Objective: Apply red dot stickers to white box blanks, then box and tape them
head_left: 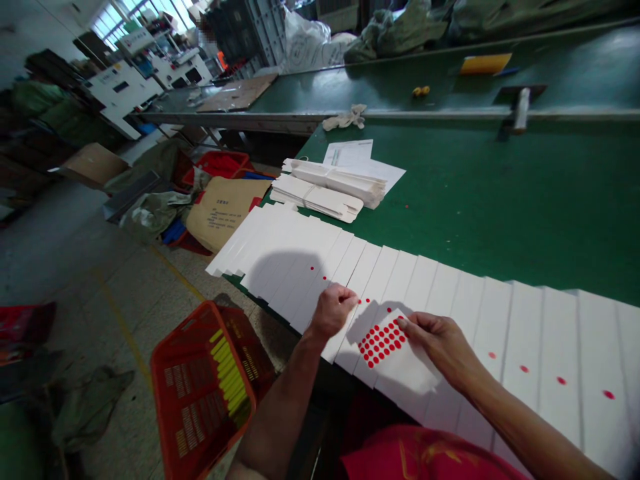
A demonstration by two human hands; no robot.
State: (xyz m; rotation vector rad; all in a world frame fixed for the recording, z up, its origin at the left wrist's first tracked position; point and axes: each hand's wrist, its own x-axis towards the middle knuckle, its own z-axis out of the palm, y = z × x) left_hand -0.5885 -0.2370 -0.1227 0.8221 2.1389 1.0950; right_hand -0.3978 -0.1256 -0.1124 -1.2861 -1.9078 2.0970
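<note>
R hand (435, 337) holds sheet (383, 343) by its upper R corner, thumb & fingers pinched on it; rows of red dots face up. Sheet's over the cards (465, 300), mid-row, just R of L hand (335, 310). L hand is curled, fingertips drawn in narrow, right at one dot (359, 301); can't tell if it's pinching the dot or the dot's on a card.

Cards are white, overlapping in a long row along near edge of green table (500, 200). Several have a red dot each, both sides of the hands. Behind row's L part: 2 tied bundles, front one (317, 197) flatter, rear one (340, 179) w/ papers (350, 152) just behind. On floor, L of the arms: orange basket (167, 400) w/ yellow pcs (230, 373) inside. Tan sack (225, 210) is near table's L corner.
</note>
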